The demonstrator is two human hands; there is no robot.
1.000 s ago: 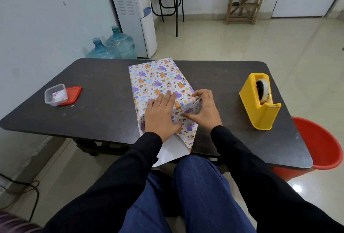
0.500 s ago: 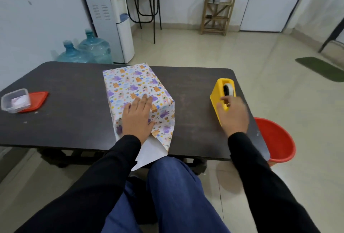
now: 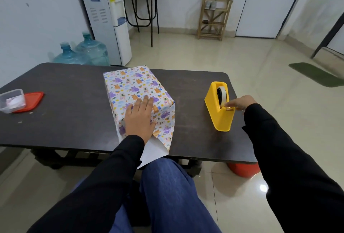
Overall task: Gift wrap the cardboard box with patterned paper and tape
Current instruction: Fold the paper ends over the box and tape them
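The box wrapped in patterned paper (image 3: 134, 85) lies in the middle of the dark table (image 3: 74, 102). My left hand (image 3: 140, 119) presses flat on its near top, holding the folded paper down. A loose paper flap with a white underside (image 3: 154, 151) hangs over the table's near edge. The yellow tape dispenser (image 3: 220, 113) stands to the right. My right hand (image 3: 240, 102) pinches the tape end at the dispenser's cutter, next to the tape roll (image 3: 222, 94).
A clear plastic container (image 3: 12, 100) with a red lid (image 3: 30, 100) beside it sits at the table's left end. A red bucket (image 3: 243, 169) stands on the floor under the right end. Water bottles (image 3: 89, 50) and a dispenser (image 3: 106, 19) stand behind.
My right hand left the paper fold on the box, went right to the tape dispenser, and now pinches the tape end. My left hand stayed pressed on the box.
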